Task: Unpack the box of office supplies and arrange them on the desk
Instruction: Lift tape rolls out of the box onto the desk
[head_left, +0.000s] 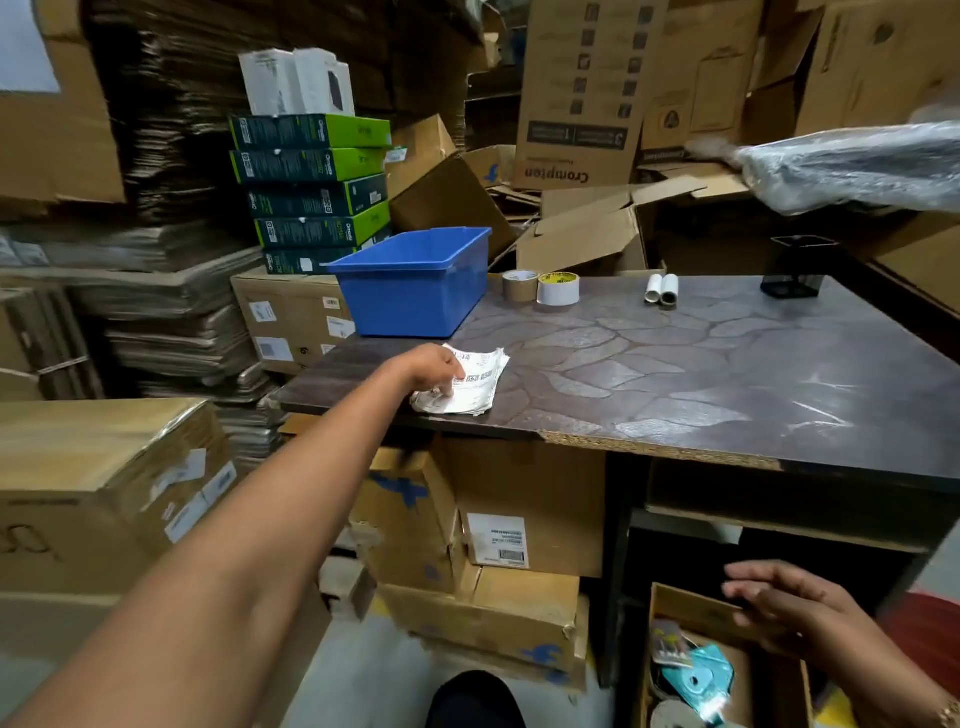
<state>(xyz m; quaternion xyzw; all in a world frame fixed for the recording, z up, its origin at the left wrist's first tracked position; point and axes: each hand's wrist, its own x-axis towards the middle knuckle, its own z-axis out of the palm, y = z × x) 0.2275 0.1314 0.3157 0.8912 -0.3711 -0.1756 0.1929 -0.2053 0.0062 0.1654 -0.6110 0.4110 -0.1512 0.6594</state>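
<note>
A dark stone-patterned desk (675, 374) fills the right half of the view. Near its front left corner lies a stack of white printed labels (475, 384); my left hand (434, 371) reaches out and rests on it, fingers bent down onto the paper. Low at the right, an open cardboard box (691, 608) of supplies sits under the desk, with a teal packaged item (698, 673) inside. My right hand (779, 605) hovers over the box's rim with loose fingers, holding nothing. On the desk stand a brown tape roll (519, 286), a white tape roll (558, 288), two small paper rolls (662, 289) and a black mesh holder (795, 267).
A blue plastic bin (415, 283) sits at the desk's far left corner. Green boxes (317, 192) stack behind it. Cardboard cartons and flattened board piles crowd the left and back. A plastic-wrapped dark item (857, 166) juts in at the upper right. Cartons (483, 525) stand under the desk.
</note>
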